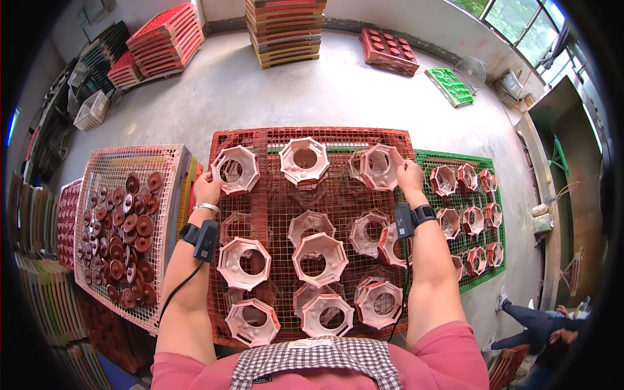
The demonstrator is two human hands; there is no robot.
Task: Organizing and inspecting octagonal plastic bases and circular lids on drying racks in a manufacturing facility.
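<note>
Rings, pale pink octagons with red sides, are in hand at the far edge of the red rack (390, 134). Left ring (250, 172) is over its far left corner, right ring (392, 171) over its far right corner. Left hand (207, 188): fingers pinched on the outer rim of left ring. Right hand (409, 177): fingers pinched on the outer rim of right ring. Can't tell if either ring is lifted or resting on the mesh.

Handling, my judgement: keep both pinches on the outer rim, off the flat face; hold each ring level; move it straight up or down, not dragged, as the mesh could scuff it. Use even, light pressure on both sides. Forearms pass right over the rack's sides, so elbows should stay high; the right one is close to a partly covered ring (388, 250).

Middle ring (290, 160) sits at the rack's far edge, between the held two. More rings fill the rack's middle and near rows; others show dimly below its mesh. Right of the rack: green rack (465, 158) with smaller octagons (444, 170). Left of it: pink rack (143, 159) with dark red discs (130, 224). Beyond it: floor (227, 91) and stacked racks (286, 39).
</note>
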